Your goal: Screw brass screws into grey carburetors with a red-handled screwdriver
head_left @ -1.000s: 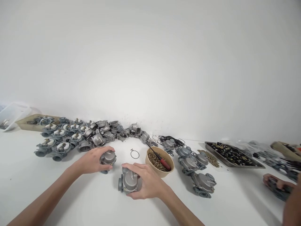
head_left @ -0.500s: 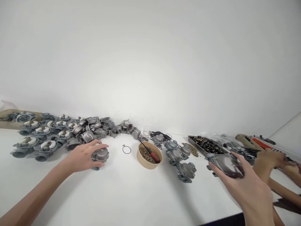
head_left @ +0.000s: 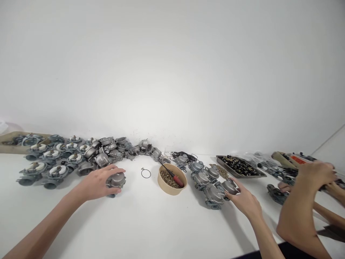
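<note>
My left hand [head_left: 101,182] is closed around a grey metal carburetor [head_left: 118,180] with its domed bowl facing up, on the white table. My right hand [head_left: 244,199] grips another carburetor [head_left: 230,186], dome up, at the right side of a small cluster of carburetors [head_left: 215,194]. Between my hands stands a tan paper bowl [head_left: 167,190] of small brass-coloured screws, with a red-handled screwdriver [head_left: 177,180] leaning in it. A thin black ring gasket [head_left: 146,173] lies flat left of the bowl.
Several carburetors with white floats [head_left: 58,171] stand at the left, beside piled metal bowls [head_left: 102,158]. Black rings [head_left: 185,157] lie at the back. A metal tray [head_left: 239,167] holds small black and brass parts. At the right, a co-worker's arms [head_left: 302,201] reach over more parts.
My right hand has moved left with its carburetor, from near the tray to the cluster. My left hand stays on its carburetor. The co-worker's arm now reaches further into view.
</note>
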A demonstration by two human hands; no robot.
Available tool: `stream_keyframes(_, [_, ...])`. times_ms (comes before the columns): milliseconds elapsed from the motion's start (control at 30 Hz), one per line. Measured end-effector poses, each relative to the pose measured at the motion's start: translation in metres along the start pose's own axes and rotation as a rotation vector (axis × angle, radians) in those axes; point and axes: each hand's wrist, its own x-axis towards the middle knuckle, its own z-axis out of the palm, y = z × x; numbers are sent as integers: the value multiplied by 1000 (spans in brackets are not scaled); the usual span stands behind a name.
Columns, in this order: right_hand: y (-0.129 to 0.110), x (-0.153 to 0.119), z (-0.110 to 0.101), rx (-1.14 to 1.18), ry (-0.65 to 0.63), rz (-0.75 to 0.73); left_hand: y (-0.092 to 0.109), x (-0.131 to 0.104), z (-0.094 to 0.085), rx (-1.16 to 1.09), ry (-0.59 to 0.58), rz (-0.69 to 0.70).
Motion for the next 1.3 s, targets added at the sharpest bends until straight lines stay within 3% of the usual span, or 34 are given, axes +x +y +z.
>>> stream_keyframes(133, [0, 3, 7, 1, -90, 39, -2, 0, 1, -7, 11, 5])
stream_keyframes(467, [-2, 6, 14, -5, -155, 27, 0, -2, -5, -200, -24, -78])
stream_keyframes(567, [0, 7, 0, -2, -173, 5, 0, -1, -9, -321, -63, -135])
stream_keyframes(667, [-12, 0, -32, 0, -66, 48, -1, 0, -10, -492, -129, -143])
stream_keyframes(767, [-56, -24, -65, 116, 187, 40, -6, 3, -5, -674, -158, -122])
stream_keyframes(800, [-77, -36, -73, 208, 246, -44, -7, 4, -2, -727, -169, -112])
stream_keyframes(867, [-128, -61, -81, 436, 225, -261, -10, 5, 4, -805, -187, -79])
stream_keyframes(900, [-154, -73, -82, 550, 138, -394, -11, 6, 7, -835, -194, -58])
stream_keyframes(967, [-205, -94, -76, 689, -167, -668, -10, 7, 15, -921, -207, -17])
stream_keyframes(1033, [-249, -108, -66, 695, -460, -882, -8, 8, 22, -1036, -237, 16])
stream_keyframes(1100, [-281, -115, -55, 658, -663, -1005, -3, 9, 29, -1121, -267, 35])
stream_keyframes(1200, [-308, -117, -43, 666, -822, -1077, 4, 9, 38, -1164, -296, 51])
stream_keyframes(1300, [-312, -121, -40, 733, -816, -1095, 11, 7, 46, -1229, -356, 78])
